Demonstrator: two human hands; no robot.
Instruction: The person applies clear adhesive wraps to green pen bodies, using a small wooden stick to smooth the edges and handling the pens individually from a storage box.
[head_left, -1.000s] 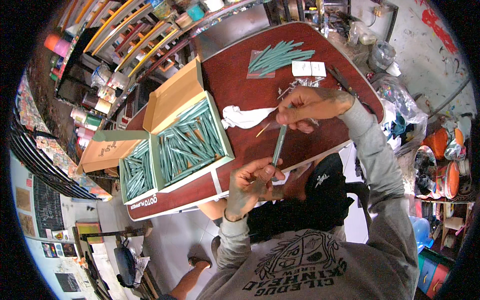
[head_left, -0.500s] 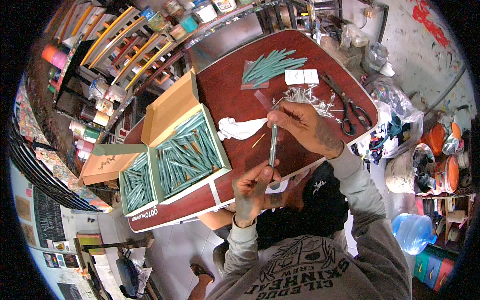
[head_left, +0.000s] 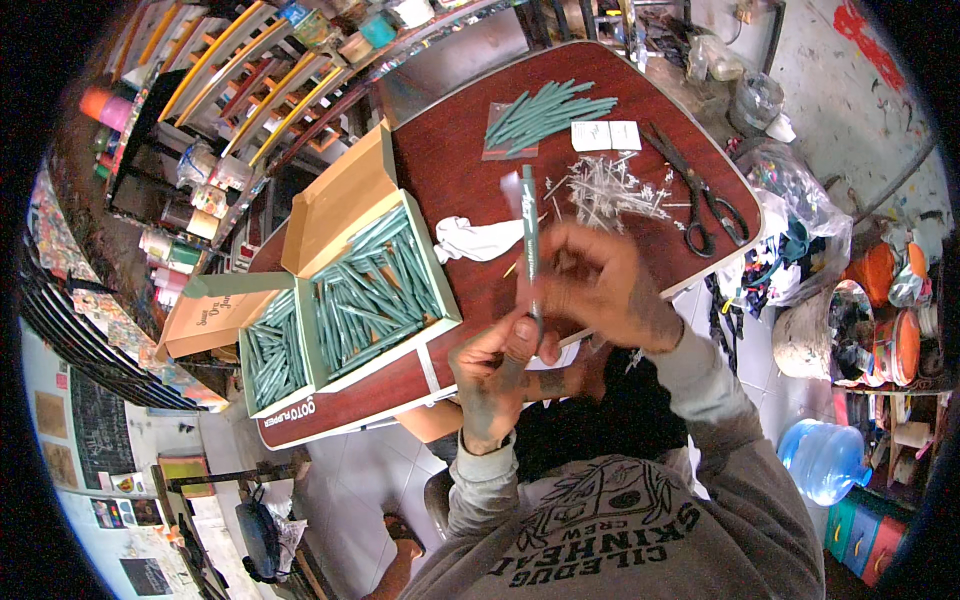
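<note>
Pinching a slim green stick [head_left: 529, 225] upright mid-frame with the left hand [head_left: 494, 375]. Flanked by a white cloth [head_left: 475, 240] left of centre, small white sticks [head_left: 603, 190] and black scissors [head_left: 690, 180] toward upper right, open boxes [head_left: 345, 200] at left. Obscured lower down by that pinch and, apparently, the right hand [head_left: 605, 285]; too blurred there to tell whether pinching or spread.

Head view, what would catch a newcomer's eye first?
Probably the open boxes packed with green sticks, on the left of the dark red table. Mid-picture, the left hand holds one green stick upright, the blurred right hand close by. Black scissors lie at the table's right.
</note>
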